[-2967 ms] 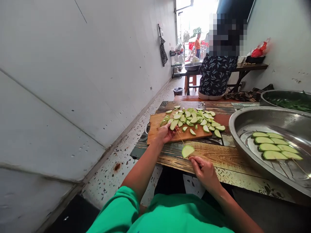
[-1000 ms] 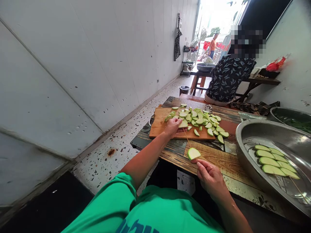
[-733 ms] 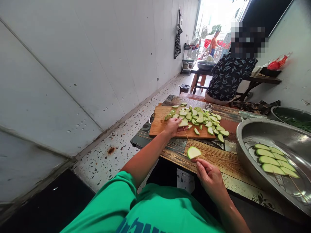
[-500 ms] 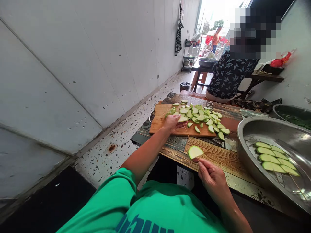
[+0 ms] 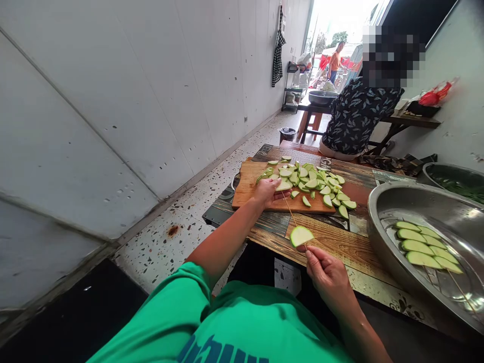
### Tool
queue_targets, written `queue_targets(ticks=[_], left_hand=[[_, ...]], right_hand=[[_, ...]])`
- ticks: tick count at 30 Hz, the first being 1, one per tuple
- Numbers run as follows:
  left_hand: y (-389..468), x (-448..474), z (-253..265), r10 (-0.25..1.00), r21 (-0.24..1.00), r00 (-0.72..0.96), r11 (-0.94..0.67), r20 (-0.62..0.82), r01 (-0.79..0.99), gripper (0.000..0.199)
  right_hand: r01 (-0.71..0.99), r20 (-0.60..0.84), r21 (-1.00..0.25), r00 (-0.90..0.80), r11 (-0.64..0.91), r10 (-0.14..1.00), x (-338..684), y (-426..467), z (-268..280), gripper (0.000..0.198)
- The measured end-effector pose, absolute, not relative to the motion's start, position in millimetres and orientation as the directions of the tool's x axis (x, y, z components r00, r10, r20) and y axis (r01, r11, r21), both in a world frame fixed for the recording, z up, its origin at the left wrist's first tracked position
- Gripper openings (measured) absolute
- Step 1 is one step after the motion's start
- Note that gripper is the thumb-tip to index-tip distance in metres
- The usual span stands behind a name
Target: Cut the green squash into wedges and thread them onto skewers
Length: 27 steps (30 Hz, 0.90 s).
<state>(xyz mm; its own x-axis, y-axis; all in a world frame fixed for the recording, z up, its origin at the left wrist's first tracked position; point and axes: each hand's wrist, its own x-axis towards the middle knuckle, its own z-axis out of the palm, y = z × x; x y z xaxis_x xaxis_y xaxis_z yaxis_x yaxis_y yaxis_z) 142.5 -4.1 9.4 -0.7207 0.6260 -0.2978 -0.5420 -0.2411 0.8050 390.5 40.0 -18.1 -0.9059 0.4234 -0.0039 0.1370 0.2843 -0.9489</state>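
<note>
My right hand is closed on the lower end of a thin wooden skewer, just below a half-round green-skinned squash slice threaded on it. The skewer slants away to the upper left, its far end close to my left hand. Between the thumb and fingers of that hand is another pale squash slice; whether the skewer's tip has entered it, I cannot tell. Loose squash slices lie heaped beyond, on a wooden cutting board and past its right edge.
At the right, a large metal basin holds skewered slices in rows. Behind it stands another basin with something green inside. A person in a dark patterned shirt sits beyond the table. A white wall runs along the left.
My right hand, with the skewer and its slice, has shifted very slightly left, much as the whole view has. The seated person's head has moved left and down.
</note>
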Motion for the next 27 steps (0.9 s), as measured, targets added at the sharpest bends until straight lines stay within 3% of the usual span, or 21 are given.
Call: queue_targets(ticks=[27], left_hand=[[-5.7, 153.7, 19.9, 0.604, 0.834, -0.734, -0.198, -0.311, -0.516, 0.015]], right_hand=[[0.147, -0.019, -0.953, -0.901, 0.265, 0.433, 393.8, 39.9, -19.6, 0.049]])
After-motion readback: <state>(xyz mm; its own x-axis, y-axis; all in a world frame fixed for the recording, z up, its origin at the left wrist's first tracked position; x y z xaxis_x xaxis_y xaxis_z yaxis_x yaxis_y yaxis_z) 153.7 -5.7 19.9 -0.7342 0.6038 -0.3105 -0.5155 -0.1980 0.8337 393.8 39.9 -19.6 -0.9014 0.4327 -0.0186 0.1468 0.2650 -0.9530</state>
